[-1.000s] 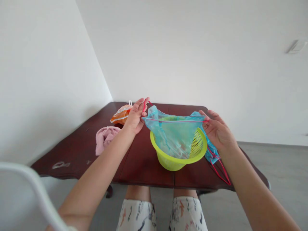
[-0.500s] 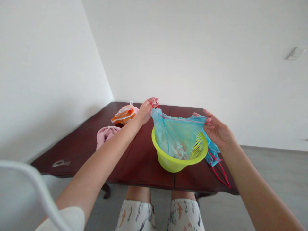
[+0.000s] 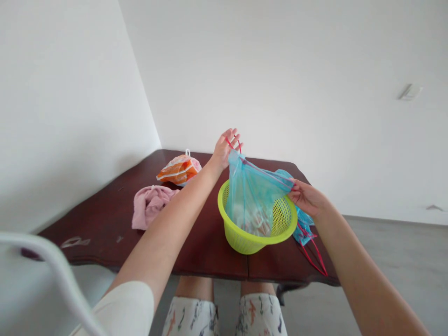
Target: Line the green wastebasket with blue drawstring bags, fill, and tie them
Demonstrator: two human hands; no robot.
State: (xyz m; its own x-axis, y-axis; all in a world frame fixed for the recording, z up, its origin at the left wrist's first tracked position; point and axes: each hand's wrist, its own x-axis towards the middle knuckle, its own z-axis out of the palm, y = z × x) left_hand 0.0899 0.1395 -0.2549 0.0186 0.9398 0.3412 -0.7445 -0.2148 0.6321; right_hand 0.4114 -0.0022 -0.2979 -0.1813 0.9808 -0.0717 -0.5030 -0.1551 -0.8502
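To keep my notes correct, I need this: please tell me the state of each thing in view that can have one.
Left hand, raised, holding up the red drawstring.
Right hand, holding the bag's edge.
Blue drawstring bag, mouth pulled up, lower part inside the basket.
Lime-green basket, upright on the table.
Orange plastic bag, lying crumpled.
Pink cloth, lying crumpled.
Dark wooden table, standing flat.

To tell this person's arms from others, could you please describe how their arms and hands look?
The left hand and right hand are bare, with no gloves or watch. A white sleeve covers the left upper arm; the right arm shows no sleeve.
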